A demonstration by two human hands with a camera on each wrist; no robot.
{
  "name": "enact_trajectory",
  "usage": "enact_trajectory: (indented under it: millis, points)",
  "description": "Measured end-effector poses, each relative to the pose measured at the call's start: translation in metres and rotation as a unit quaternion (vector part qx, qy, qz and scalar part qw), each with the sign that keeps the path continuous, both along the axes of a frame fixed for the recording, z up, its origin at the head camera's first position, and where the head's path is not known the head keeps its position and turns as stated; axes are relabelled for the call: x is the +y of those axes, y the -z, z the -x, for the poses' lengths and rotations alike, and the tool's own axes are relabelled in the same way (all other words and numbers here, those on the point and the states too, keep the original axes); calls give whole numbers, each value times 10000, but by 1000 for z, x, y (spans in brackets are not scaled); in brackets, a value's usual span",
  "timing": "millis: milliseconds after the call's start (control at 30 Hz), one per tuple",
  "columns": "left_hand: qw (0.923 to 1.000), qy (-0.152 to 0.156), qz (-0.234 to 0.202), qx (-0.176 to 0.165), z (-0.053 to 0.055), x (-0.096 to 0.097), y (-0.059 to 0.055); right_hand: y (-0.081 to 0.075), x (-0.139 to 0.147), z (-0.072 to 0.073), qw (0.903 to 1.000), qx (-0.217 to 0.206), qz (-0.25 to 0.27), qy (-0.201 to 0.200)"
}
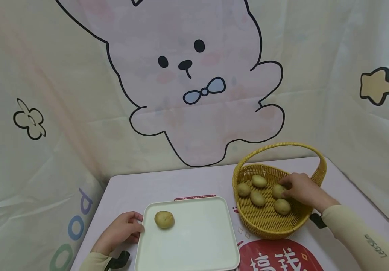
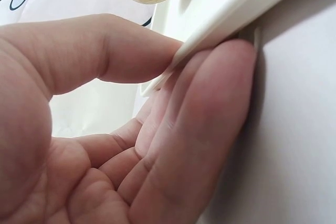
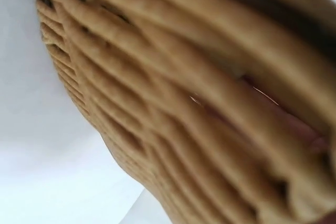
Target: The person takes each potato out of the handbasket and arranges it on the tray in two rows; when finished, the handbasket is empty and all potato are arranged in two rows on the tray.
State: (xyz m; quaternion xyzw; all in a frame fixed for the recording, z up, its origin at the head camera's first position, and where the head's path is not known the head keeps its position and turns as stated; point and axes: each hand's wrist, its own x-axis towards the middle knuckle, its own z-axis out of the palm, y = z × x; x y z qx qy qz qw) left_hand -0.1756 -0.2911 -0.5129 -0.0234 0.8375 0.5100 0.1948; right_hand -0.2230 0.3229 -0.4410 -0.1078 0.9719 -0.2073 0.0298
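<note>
My left hand (image 1: 121, 230) is at the left edge of a white rectangular tray (image 1: 194, 241). In the left wrist view, thumb and fingers (image 2: 215, 82) pinch the tray's rim (image 2: 210, 30). One potato (image 1: 164, 219) lies near the tray's far left corner. My right hand (image 1: 301, 189) reaches over the right side of a yellow woven basket (image 1: 272, 229), its thumb and fingers around a potato (image 1: 277, 191) inside. Several other potatoes, such as this one (image 1: 282, 206), lie on the basket floor. Basket weave (image 3: 157, 93) fills the right wrist view and hides most of that hand.
The basket's tall arched handle (image 1: 282, 145) rises above its far side. Tray and basket stand side by side on a light tablecloth (image 1: 130, 188) with a red printed patch (image 1: 275, 256). A cartoon-printed curtain (image 1: 194, 124) hangs behind the table.
</note>
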Motion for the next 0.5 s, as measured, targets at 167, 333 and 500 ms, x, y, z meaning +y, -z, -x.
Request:
enact_trajectory:
  millis: [167,333,500]
  points:
    - [10000,3,17,29,0,0,1,-2,0,-2,10000,32,-2,74]
    - [10000,-35,36,13,-1,0,1,-9,0,-11,9996,242,37,128]
    - [10000,-29,70,28,0,0,0,-24,-4,-24,9982,545,114,210]
